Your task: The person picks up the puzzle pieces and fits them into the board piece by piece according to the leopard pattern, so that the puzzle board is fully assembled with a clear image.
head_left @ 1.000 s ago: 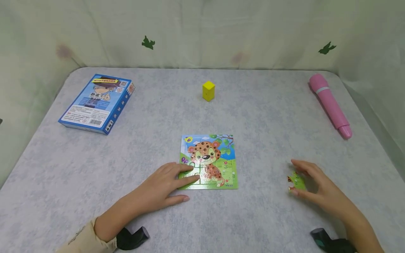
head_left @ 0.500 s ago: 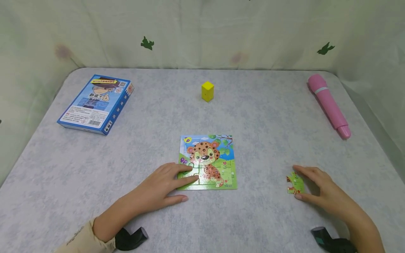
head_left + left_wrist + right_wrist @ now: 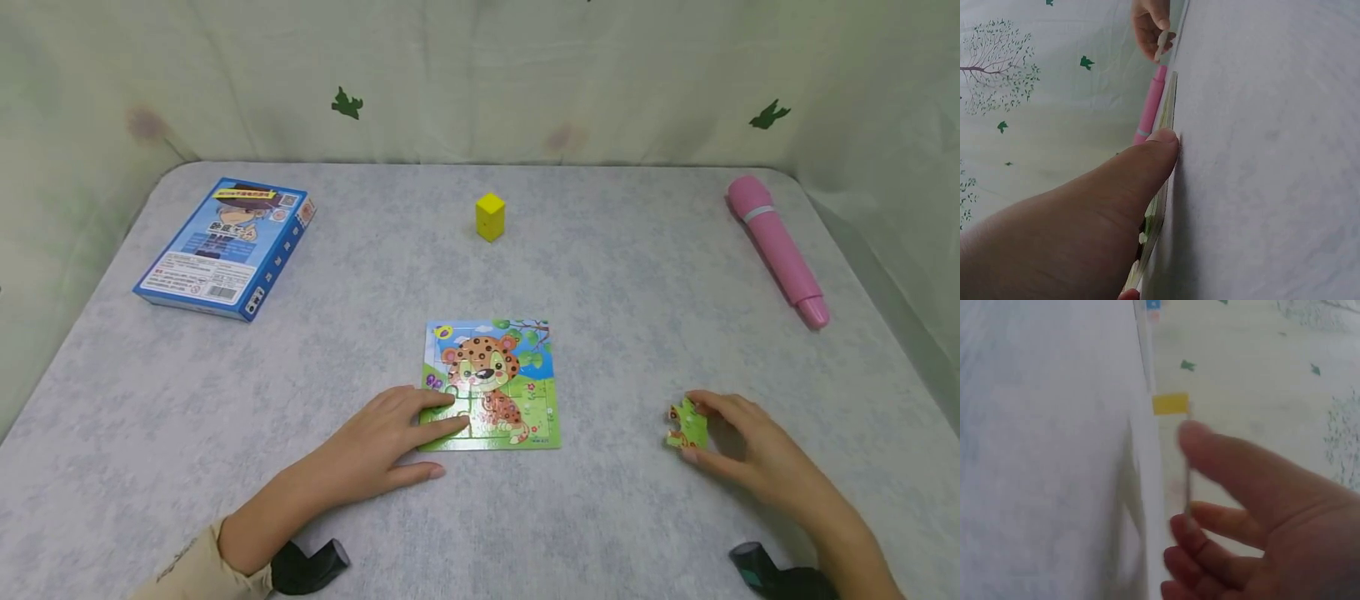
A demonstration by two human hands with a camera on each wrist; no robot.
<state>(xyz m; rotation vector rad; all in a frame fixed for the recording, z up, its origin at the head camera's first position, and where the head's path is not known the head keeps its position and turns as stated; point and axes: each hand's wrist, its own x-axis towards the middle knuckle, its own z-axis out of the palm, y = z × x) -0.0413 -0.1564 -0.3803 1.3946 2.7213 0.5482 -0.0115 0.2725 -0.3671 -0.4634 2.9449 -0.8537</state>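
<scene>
A square jigsaw puzzle [image 3: 498,375] with a cartoon leopard lies flat in the middle of the table. My left hand [image 3: 386,442] rests on its lower left corner with the fingers extended, and the thumb lies on the cloth below it. To the right, my right hand [image 3: 757,454] pinches a green puzzle piece [image 3: 692,423] by its edges between thumb and fingers. The right wrist view shows that piece [image 3: 1188,484] edge-on and above the table surface. Part of the puzzle's lower left is hidden under the left fingers.
A blue printed box [image 3: 221,250] lies at the back left. The yellow block [image 3: 491,217] stands at the back centre, and a pink microphone-shaped toy [image 3: 780,250] lies at the back right. A pale curtain [image 3: 480,83] hangs behind the grey table [image 3: 360,275].
The puzzle piece lay flatter between the right fingers half a second ago; now it is pinched, raised and a little farther left. The left hand has stayed on the puzzle.
</scene>
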